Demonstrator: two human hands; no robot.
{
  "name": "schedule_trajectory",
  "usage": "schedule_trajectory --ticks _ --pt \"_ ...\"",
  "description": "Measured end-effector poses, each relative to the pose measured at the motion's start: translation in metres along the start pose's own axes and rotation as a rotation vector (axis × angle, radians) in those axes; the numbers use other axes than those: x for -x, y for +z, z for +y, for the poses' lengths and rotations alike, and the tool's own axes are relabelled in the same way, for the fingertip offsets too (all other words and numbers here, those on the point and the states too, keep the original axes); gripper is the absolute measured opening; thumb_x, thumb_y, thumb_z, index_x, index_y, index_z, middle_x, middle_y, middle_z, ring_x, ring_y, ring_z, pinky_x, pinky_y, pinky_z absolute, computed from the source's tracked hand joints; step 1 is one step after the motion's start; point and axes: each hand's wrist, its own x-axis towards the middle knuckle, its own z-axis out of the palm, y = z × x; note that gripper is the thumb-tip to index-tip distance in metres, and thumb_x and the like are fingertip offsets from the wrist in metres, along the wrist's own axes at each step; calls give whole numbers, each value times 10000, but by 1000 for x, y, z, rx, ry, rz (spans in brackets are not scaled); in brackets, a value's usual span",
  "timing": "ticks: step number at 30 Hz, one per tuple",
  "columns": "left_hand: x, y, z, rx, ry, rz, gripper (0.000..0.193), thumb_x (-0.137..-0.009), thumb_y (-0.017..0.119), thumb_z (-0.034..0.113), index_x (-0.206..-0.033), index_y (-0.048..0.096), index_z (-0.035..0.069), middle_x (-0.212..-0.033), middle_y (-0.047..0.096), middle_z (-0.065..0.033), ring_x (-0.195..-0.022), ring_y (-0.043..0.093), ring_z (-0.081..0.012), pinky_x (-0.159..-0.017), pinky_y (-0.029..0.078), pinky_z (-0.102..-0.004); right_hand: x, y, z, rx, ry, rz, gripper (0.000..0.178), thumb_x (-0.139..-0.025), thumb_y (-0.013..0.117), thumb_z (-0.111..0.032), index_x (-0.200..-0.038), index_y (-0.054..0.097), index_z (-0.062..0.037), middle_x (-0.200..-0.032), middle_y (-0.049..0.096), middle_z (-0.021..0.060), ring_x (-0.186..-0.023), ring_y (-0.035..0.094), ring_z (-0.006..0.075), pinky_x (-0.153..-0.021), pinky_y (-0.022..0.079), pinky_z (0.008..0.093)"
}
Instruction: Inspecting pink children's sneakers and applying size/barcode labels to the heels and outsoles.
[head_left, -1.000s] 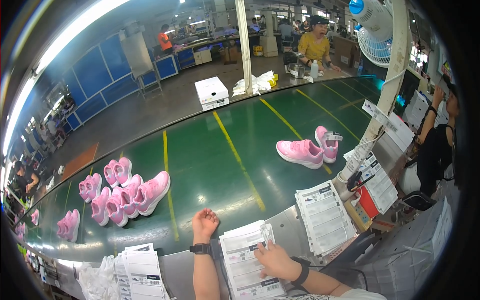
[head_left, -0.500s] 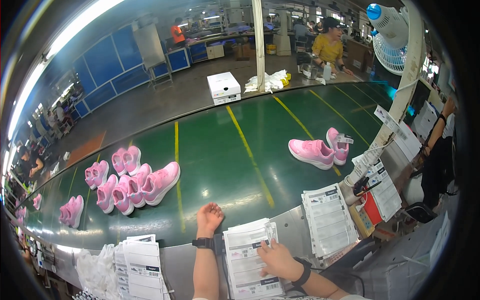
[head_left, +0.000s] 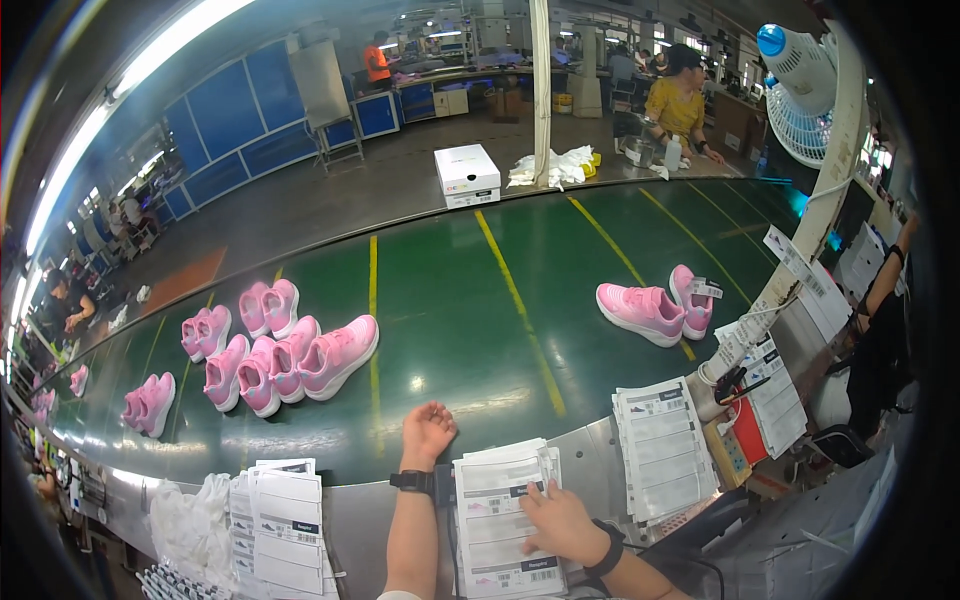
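Note:
My left hand point(head_left: 430, 432) hangs over the near edge of the green conveyor belt point(head_left: 450, 345), palm turned up, fingers loosely curled and holding nothing. A black band circles that wrist. My right hand point(head_left: 565, 522) lies with fingers spread on a stack of printed label sheets point(head_left: 500, 500) on the metal ledge in front of me. Its fingertips touch the top sheet. On the belt to the left stands a cluster of pink sneakers point(head_left: 338, 358). Farther right is a pair of pink sneakers point(head_left: 640, 312), one with a paper label point(head_left: 705, 288) on it.
More label sheets lie left point(head_left: 285, 525) and right point(head_left: 665, 450) of me, beside a white cloth heap point(head_left: 195, 525). A white shoebox point(head_left: 467, 175) sits at the belt's far edge. A post point(head_left: 800, 235) with a fan point(head_left: 800, 95) rises at right. Across the belt is a person in yellow point(head_left: 680, 105).
The whole view has shifted slightly, so belt, sneakers and shoebox appear farther right. Both hands keep nearly the same pose, the right one still on the label sheets.

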Motion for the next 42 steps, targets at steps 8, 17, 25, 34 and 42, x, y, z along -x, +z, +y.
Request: schedule_trajectory --ticks 8,17,25,34,42 --pt "-1 -1 1 -22 11 8 121 -859 547 164 -903 565 53 -881 592 -74 -793 570 -218 -712 461 -377 0 1 1 -20 -4 16 693 -582 820 -402 -1105 549 -36 -1340 520 225 -1141 521 512 -875 489 489" --pt "-1 -2 0 -19 6 -11 117 -856 550 157 -908 563 53 -874 592 -74 -789 573 -218 -712 458 -377 1 0 2 -36 -20 33 671 -580 817 -396 -1087 555 -43 -1316 536 223 -1112 542 503 -856 502 487" --pt "3 5 0 -21 9 33 98 -821 541 148 -785 568 61 -801 582 -74 -754 563 -217 -715 459 -378 0 0 3 -44 -16 41 687 -576 817 -407 -1099 560 -43 -1318 536 225 -1116 542 504 -864 499 490" --pt "8 6 3 4 14 34 155 -812 539 173 -686 509 88 -724 552 -61 -761 558 -233 -735 454 -390 -1 -3 -1 -45 -4 10 700 -581 823 -407 -1115 554 -44 -1327 535 223 -1136 535 499 -879 494 492" --pt "7 18 -6 -245 -67 -210 483 -917 546 265 -471 390 166 -584 513 -17 -790 574 -220 -775 453 -379 5 -8 0 -54 56 -26 715 -598 823 -387 -1154 535 -44 -1348 515 220 -1162 522 483 -925 466 492"
